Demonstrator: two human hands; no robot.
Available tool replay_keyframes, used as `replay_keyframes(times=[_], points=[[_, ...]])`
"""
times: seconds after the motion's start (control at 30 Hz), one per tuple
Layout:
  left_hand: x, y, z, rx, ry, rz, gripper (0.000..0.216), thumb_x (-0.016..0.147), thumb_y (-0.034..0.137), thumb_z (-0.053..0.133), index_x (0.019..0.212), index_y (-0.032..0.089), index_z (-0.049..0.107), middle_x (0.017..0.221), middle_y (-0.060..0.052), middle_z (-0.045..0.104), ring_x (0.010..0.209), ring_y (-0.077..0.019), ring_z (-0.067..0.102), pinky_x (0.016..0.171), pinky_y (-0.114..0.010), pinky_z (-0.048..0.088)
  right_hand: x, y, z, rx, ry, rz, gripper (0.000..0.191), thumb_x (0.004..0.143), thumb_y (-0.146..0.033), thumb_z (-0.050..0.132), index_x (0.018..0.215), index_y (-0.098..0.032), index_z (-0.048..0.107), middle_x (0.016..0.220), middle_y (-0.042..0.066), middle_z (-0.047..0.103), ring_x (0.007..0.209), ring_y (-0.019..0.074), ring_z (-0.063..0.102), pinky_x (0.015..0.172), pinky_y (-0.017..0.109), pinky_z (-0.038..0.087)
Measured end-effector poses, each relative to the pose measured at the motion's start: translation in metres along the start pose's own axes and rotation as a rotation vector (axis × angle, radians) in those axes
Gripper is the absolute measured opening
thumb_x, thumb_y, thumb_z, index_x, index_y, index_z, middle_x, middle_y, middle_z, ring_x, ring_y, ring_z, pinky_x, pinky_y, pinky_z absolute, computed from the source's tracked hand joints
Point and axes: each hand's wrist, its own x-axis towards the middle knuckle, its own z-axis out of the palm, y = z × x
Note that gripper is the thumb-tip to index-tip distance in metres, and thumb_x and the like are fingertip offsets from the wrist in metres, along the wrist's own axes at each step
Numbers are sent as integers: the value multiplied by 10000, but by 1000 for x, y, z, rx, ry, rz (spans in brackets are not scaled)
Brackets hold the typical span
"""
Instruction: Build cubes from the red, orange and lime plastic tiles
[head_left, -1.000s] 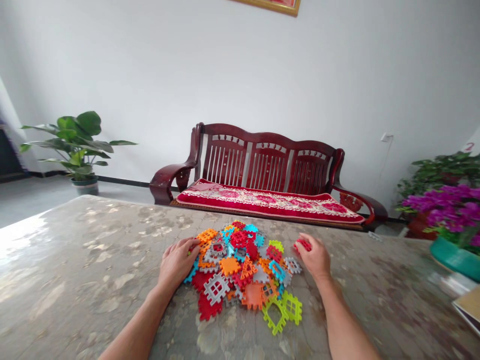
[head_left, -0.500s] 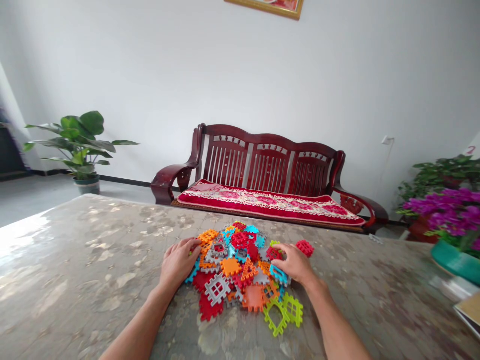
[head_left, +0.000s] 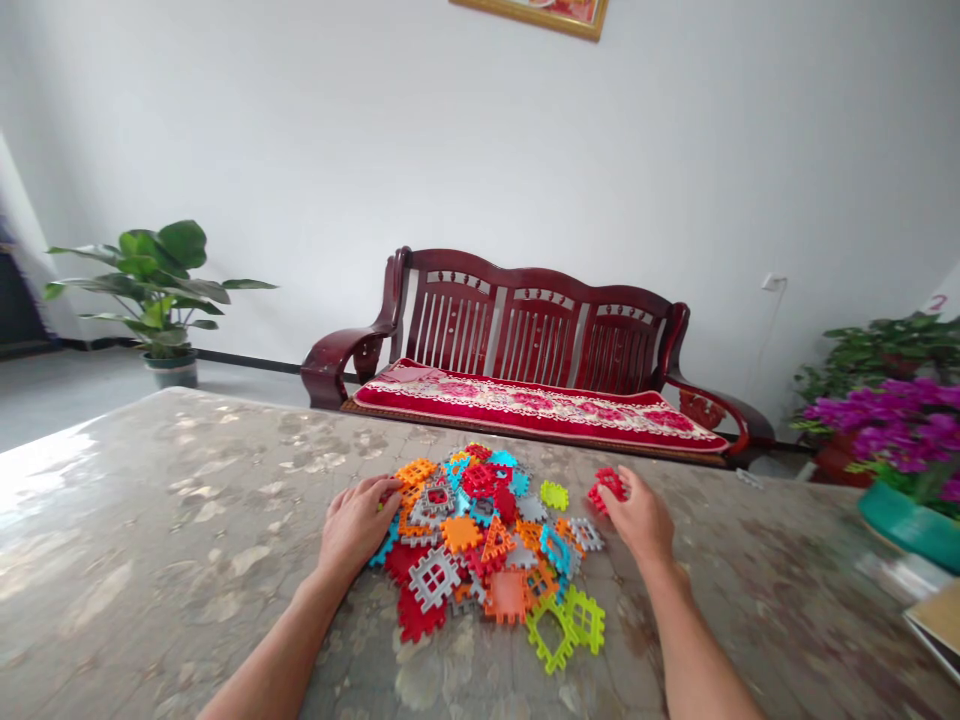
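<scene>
A heap of notched plastic interlocking tiles in red, orange, blue, grey and lime green lies between my hands. My left hand (head_left: 358, 520) rests at the heap's left edge, fingers curled around a red interlocking tile (head_left: 389, 493) that is mostly covered. Beyond the heap's right side, my right hand (head_left: 641, 515) pinches a red interlocking tile (head_left: 607, 488) just over the table; fingers partly hide it, and a second red one may be under it. A small lime tile (head_left: 555, 495) and a grey window tile (head_left: 587, 534) lie at the heap's right side.
The table (head_left: 187, 560) has a shiny floral cover. Behind it stands a dark red wooden bench (head_left: 540, 330) with a red patterned cushion. A teal pot (head_left: 911, 525) with purple flowers and a box (head_left: 937, 620) are at the right. A potted plant (head_left: 169, 290) stands far left.
My right hand has moved right with a red tile from the heap to where another red tile lay. The lime and grey tiles there are now uncovered. My left hand has stayed put.
</scene>
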Motion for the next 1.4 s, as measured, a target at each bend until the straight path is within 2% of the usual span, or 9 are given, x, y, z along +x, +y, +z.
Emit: replay_keyframes(times=[0.3, 0.5, 0.6, 0.7, 0.77, 0.9, 1.1, 1.3, 1.4], points=[[-2, 3, -4, 5, -4, -2, 364, 917, 391, 408, 1127, 301, 692, 1322, -15, 644, 1209, -225, 578, 1096, -418, 329, -3, 5, -3, -174, -55, 59, 530, 852, -454, 513, 1316, -211, 599, 1156, 122, 708, 1055, 286, 651, 880, 371, 480], [0, -1, 1, -8, 2, 1, 352, 920, 389, 413, 1123, 308, 689, 1328, -17, 642, 1210, -212, 567, 1098, -412, 311, -2, 5, 3, -120, 20, -44, 475, 841, -429, 520, 1236, -201, 654, 1167, 122, 706, 1051, 304, 642, 892, 404, 481], [1, -2, 2, -14, 7, 2, 342, 914, 391, 427, 1113, 315, 694, 1323, -13, 646, 1216, -212, 558, 1093, -408, 314, -4, -12, 12, 94, 4, -113, 389, 832, -352, 516, 1173, -249, 674, 1143, 65, 722, 1046, 249, 656, 913, 368, 493], [1, -1, 2, -9, 12, -3, 341, 910, 384, 429, 1108, 314, 698, 1316, -9, 650, 1215, -212, 561, 1090, -402, 321, -15, -42, 25, 362, -166, -226, 349, 817, -303, 532, 1127, -251, 686, 1075, 44, 744, 993, 211, 683, 907, 348, 516], [0, 0, 1, -7, 11, -7, 340, 909, 377, 430, 1106, 314, 699, 1311, -5, 652, 1213, -211, 565, 1087, -396, 327, -25, -63, 31, 443, -286, -297, 337, 802, -291, 564, 1107, -238, 695, 1094, 50, 741, 1007, 209, 681, 925, 352, 513], [0, 0, 1, -8, 3, -12, 340, 914, 383, 428, 1106, 310, 699, 1316, -7, 650, 1220, -211, 557, 1085, -394, 328, -41, -93, 32, 387, -371, -413, 403, 745, -290, 655, 1144, -240, 693, 1178, 58, 712, 1117, 237, 632, 1007, 386, 463], [2, -2, 4, -16, 5, -16, 342, 924, 395, 420, 1109, 312, 694, 1321, -15, 645, 1221, -210, 555, 1099, -415, 306, -48, -110, 27, 276, -435, -468, 571, 701, -262, 678, 1270, -240, 635, 1197, 71, 700, 1143, 248, 612, 1001, 369, 462], [0, 1, 1, -10, 10, -14, 338, 918, 386, 421, 1105, 314, 693, 1313, -12, 651, 1226, -210, 557, 1089, -405, 319, -52, -116, 30, 241, -379, -518, 550, 732, -248, 638, 1281, -244, 620, 1213, 67, 694, 1137, 254, 612, 1022, 381, 446], [0, 1, 1, -5, 15, -8, 335, 917, 378, 424, 1101, 315, 696, 1311, -7, 653, 1217, -211, 562, 1083, -395, 326, -45, -107, 31, 305, -304, -467, 513, 767, -292, 619, 1277, -237, 612, 1247, 67, 676, 1160, 243, 605, 1044, 381, 435]])
